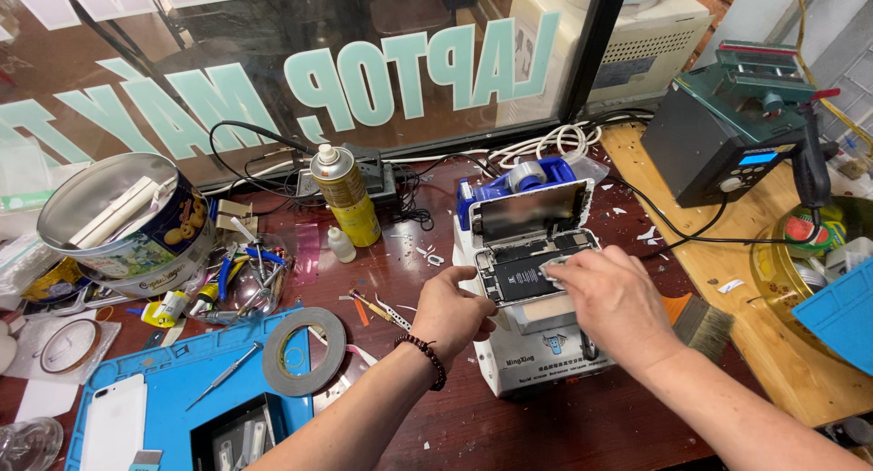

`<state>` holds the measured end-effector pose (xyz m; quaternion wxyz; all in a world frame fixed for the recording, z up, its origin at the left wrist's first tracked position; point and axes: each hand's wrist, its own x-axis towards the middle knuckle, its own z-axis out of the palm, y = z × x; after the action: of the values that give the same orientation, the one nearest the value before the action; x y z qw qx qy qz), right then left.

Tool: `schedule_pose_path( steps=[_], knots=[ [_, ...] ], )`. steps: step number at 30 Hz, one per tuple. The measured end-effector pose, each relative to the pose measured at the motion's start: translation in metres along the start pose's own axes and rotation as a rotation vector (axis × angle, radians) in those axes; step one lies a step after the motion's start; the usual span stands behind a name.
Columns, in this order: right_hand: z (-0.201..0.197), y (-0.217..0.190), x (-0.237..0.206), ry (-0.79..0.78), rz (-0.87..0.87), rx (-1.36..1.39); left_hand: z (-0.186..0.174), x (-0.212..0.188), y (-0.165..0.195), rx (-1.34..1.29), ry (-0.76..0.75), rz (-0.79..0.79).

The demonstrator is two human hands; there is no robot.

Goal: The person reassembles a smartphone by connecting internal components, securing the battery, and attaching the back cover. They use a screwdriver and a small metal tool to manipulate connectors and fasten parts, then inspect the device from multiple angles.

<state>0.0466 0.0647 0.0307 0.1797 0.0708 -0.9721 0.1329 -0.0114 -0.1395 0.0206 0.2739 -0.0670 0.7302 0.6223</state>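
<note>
Big pale green letters point(273, 89) are stuck across the window at the back. A round tin point(127, 221) sits at the left, with pictures of cookies on its side. Near the middle stands a tall yellow spray can point(346, 194) with a gold top, and a small white bottle point(341, 245) is just beside it. The open phone point(536, 253) has its dark, shiny screen point(530, 211) tipped up, and a black label on its battery point(526, 277). At the right, a black box point(727, 153) has a small blue screen point(757, 158). A white phone point(114, 425) lies face down on the blue mat point(195, 380).
</note>
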Motion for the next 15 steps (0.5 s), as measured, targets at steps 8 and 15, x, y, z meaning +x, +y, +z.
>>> schedule_pose_path(
  steps=[8,15],
  knots=[
    [-0.014,0.026,-0.010,0.051,-0.152,-0.004,0.007,0.001,-0.002,-0.010,0.016,0.011],
    [-0.022,0.048,-0.012,0.086,-0.123,-0.022,0.017,-0.001,-0.001,-0.027,0.070,-0.018]
  ],
)
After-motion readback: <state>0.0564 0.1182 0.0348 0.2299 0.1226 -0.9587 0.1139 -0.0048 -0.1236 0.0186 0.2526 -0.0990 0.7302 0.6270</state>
